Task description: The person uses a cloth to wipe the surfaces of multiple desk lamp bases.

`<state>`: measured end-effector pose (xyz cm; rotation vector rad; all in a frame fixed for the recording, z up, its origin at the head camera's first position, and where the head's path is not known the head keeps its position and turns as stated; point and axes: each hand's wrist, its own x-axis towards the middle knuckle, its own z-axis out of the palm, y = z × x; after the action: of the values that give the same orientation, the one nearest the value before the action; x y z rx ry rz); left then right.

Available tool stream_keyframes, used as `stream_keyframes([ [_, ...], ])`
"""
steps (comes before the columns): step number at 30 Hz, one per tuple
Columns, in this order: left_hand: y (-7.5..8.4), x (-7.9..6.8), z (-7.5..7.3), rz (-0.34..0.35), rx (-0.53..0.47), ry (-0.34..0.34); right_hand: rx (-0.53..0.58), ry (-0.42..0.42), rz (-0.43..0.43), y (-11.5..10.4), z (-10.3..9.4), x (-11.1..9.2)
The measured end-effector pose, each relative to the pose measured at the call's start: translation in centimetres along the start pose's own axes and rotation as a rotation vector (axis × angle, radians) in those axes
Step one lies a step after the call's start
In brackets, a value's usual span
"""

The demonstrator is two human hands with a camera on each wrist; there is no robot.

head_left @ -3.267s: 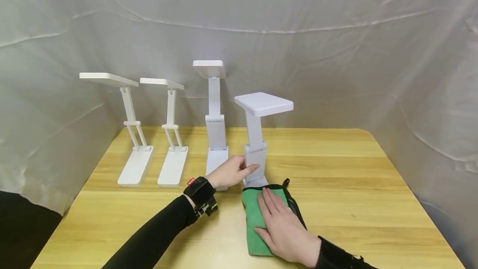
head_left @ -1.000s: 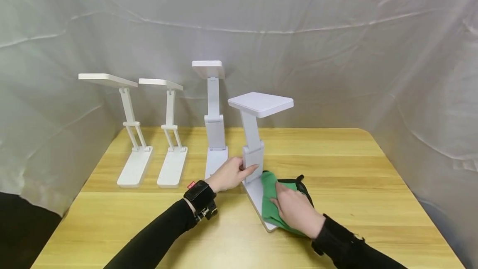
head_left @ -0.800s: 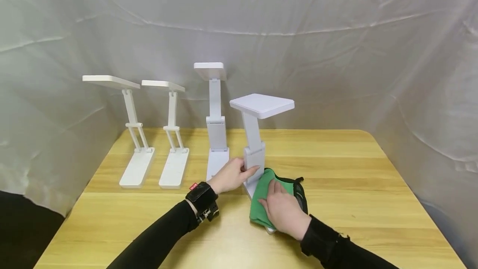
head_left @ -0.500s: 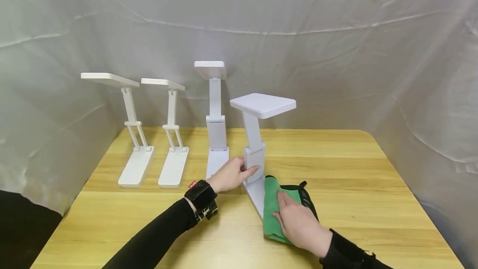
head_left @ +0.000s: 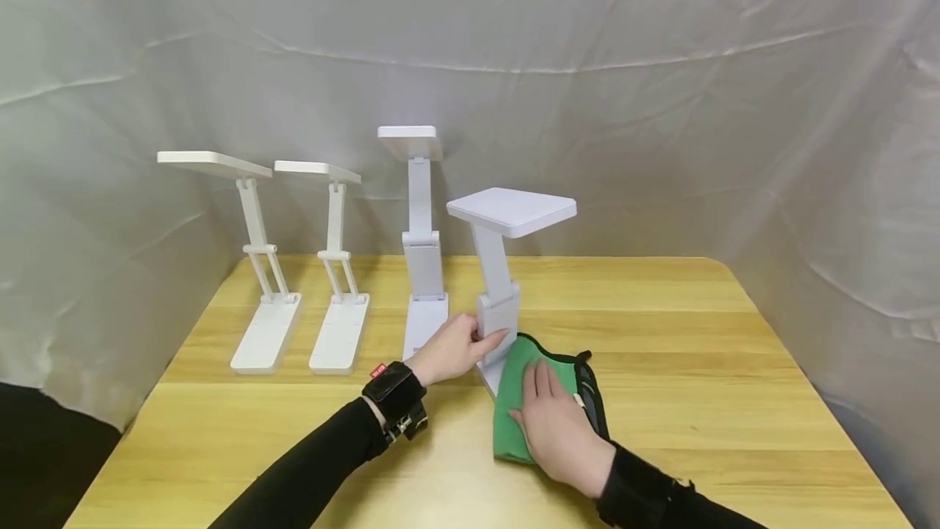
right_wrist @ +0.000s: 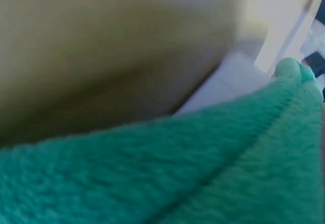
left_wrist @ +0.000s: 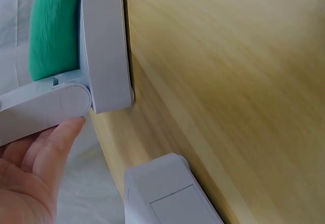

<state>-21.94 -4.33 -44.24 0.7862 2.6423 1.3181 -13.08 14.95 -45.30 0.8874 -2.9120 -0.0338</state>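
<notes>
A white folding desk lamp (head_left: 512, 212) stands right of centre on the table, its flat head raised. My left hand (head_left: 450, 348) grips its lower arm, thumb across the front; the left wrist view shows fingers (left_wrist: 61, 145) against that arm beside the hinge. Folded on the lamp's base lies a green cloth (head_left: 512, 427) with black edging. My right hand (head_left: 561, 431) presses it down with fingers laid out nearly straight. Most of the base is hidden under the cloth; a strip of base (right_wrist: 223, 84) shows beyond it in the right wrist view.
Three more white desk lamps stand unfolded to the left: one directly beside my left hand (head_left: 423, 268), a slim one (head_left: 341, 333) and another slim one (head_left: 266, 337) farther left. The wooden table (head_left: 661, 333) meets a grey fabric backdrop (head_left: 624, 121) behind.
My right hand and the cloth have shifted back and forth over the lamp's base, most recently up and left. The lamp has turned slightly since the earliest frame. My left hand keeps its hold.
</notes>
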Motion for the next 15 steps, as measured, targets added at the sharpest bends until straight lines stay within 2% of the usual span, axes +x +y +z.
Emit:
stream_keyframes([
  [3,0.2,-0.1,0.0,-0.009,0.001,-0.004,0.048,-0.037,-0.009,0.2,-0.3,-1.9],
  [7,0.5,-0.1,0.0,-0.02,-0.004,-0.013,0.192,-0.135,0.078,1.4,-0.7,-3.1],
  [11,0.8,-0.2,0.1,-0.023,-0.013,0.015,0.233,-0.127,0.106,2.3,-0.9,-2.0],
  [15,0.9,-0.7,0.6,-0.038,-0.03,0.065,0.202,-0.089,0.107,2.1,-0.5,-0.3],
])
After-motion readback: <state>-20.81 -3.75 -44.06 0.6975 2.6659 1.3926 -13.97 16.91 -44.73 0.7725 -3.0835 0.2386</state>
